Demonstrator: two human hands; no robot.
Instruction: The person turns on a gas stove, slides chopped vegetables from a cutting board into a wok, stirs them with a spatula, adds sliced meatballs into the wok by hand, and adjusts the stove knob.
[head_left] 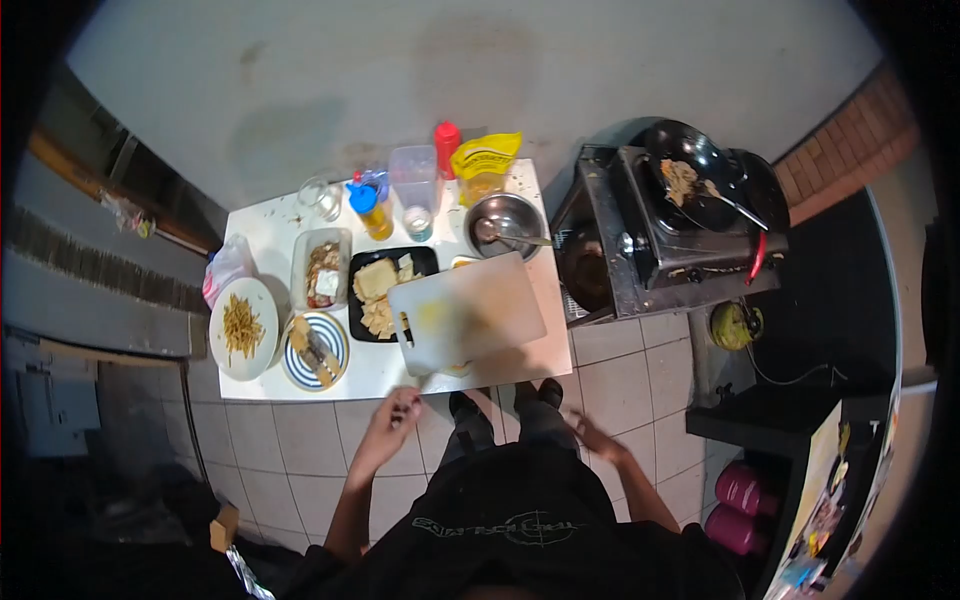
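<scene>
My left hand (393,418) is in front of the table's near edge, its fingers curled together; what they hold, if anything, I cannot make out. Just beyond it lies a white cutting board (478,315), slightly tilted on the table, with a faint yellowish stain. My right hand (598,438) hangs beside my right leg, fingers stretched and holding nothing. Left of the board, a black tray (362,328) holds pale folded sheets and cut pieces (377,282). A blue-striped plate (340,342) with a long filled piece of food stands near the table's front edge.
On the white table (410,388) are a bowl of fried strips (243,325), a food container (321,270), a yellow bottle with blue cap (370,212), a red bottle (447,150) and a steel bowl (504,225). A wok (690,175) with food sits on the stove at right.
</scene>
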